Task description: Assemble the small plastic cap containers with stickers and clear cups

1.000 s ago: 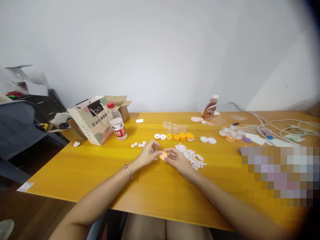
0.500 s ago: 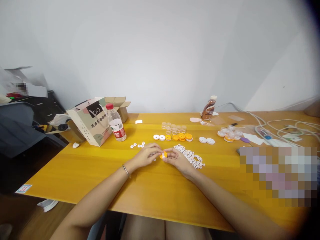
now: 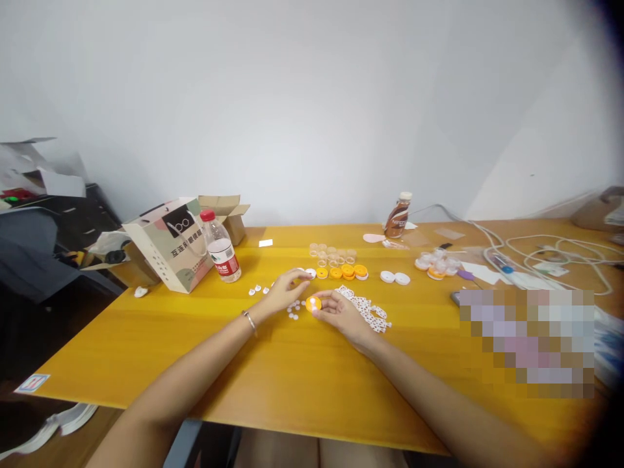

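My right hand (image 3: 344, 315) pinches a round orange disc (image 3: 309, 307) by its right edge; a small white piece shows at the disc's middle. To its left, my left hand (image 3: 286, 290) hovers apart from the disc, fingers curved and parted, with nothing visible in them. Several small white round pieces (image 3: 293, 311) lie just below the left hand. Beyond the hands runs a row of white and orange round parts (image 3: 335, 273), one white part (image 3: 311, 273) partly behind the left fingertips. A heap of white openwork pieces (image 3: 365, 309) lies beside my right hand.
Clear plastic rings (image 3: 331, 254) stand behind the row, with two white discs (image 3: 394, 278) to its right. On the left are a water bottle (image 3: 221, 250), a paper bag (image 3: 180, 250) and small white knobs (image 3: 258, 288). A brown bottle (image 3: 398, 218) and cables (image 3: 507, 244) are at back right.
My left hand has let go of the orange disc and moved away to the left, uncovering the small white pieces. My right hand still holds the disc. The view has shifted slightly.
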Available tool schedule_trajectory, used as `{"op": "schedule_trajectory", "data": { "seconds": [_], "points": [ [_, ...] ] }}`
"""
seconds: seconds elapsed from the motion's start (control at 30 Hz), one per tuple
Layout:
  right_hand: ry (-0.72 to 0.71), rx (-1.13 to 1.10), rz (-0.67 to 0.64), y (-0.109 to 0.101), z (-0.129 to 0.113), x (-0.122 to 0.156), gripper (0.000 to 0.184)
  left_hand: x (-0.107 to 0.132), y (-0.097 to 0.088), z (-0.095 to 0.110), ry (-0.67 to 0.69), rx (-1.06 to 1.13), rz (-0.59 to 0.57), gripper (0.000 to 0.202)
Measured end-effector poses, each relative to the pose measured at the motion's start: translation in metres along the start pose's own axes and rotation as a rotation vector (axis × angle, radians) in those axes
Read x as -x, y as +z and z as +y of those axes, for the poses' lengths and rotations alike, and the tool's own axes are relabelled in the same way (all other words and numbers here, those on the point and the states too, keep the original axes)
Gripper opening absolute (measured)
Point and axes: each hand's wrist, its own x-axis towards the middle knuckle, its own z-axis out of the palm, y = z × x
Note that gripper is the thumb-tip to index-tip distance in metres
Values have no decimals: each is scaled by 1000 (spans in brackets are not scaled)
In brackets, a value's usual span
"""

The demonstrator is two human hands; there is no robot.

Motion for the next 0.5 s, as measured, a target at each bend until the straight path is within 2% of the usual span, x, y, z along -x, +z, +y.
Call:
{"op": "schedule_trajectory", "data": {
  "seconds": [0.13,0.27,0.37,0.5],
  "points": [
    [-33,-54,-56,0,-3,2,37,-43,13,-6,114,-110,-113,23],
    [-88,-78,-87,-2,-11,4,35,-81,39,-8,240,-232,-155,24],
    [-109,-63,-82,-4,-16,6,35,-94,60,-9,302,-389,-194,24],
    [-114,-46,-84,-3,-16,7,35,-98,78,-14,315,-511,-220,18]
  ]
}}
